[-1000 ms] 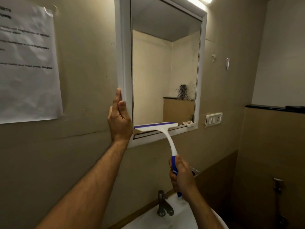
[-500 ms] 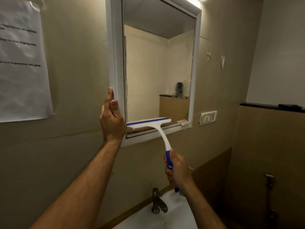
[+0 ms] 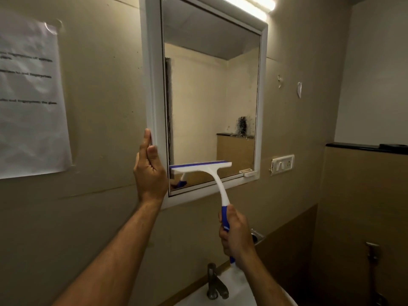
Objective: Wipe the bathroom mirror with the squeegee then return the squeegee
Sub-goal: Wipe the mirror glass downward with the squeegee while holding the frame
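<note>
Bathroom wall fittings, beige walls.
Printed paper notice (image 3: 28,100) taped up at left, text blurred. Tube light (image 3: 249,5) lit at top. Switch plate (image 3: 282,164) at right. Metal faucet (image 3: 215,282) over white basin (image 3: 240,286). Black ledge (image 3: 364,147) far right.

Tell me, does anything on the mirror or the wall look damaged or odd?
Yes. The mirror has dark speckled blotches near its lower right edge and a dark strip down its left edge, like worn silvering or dirt. Two torn tape scraps cling to the wall beside it.
</note>
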The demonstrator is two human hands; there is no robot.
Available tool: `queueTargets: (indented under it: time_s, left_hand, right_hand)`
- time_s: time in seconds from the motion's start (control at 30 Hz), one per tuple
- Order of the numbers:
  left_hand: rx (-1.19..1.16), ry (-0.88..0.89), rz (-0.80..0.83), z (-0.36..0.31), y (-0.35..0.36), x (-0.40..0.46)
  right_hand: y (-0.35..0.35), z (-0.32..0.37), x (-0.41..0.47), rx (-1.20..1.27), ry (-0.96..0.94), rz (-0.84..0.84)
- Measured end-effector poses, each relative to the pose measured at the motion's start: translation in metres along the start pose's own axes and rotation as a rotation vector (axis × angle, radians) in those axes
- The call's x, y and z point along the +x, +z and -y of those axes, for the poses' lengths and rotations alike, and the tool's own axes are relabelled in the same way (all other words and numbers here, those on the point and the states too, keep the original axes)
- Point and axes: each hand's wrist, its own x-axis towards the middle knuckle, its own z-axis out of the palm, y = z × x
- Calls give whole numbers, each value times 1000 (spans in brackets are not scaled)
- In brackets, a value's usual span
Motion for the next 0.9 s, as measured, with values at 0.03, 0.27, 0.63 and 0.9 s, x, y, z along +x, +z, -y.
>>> queueTargets:
  time_s: [0.03,0.27,0.63,0.9]
  left_hand:
    - [-1,8,-11,1,0,0]
    - [-11,36,-40,3,2,1]
    - [6,29,35,-2,-4,1]
    - [-8,3,75,0,-5,3]
  right_hand:
    - [0,-8,-2,16,6,-3]
    - [9,-16,-15,60,-80,-97]
    - [32,48,17,121,-129,15]
    - [19,20,2,51,-99,-33]
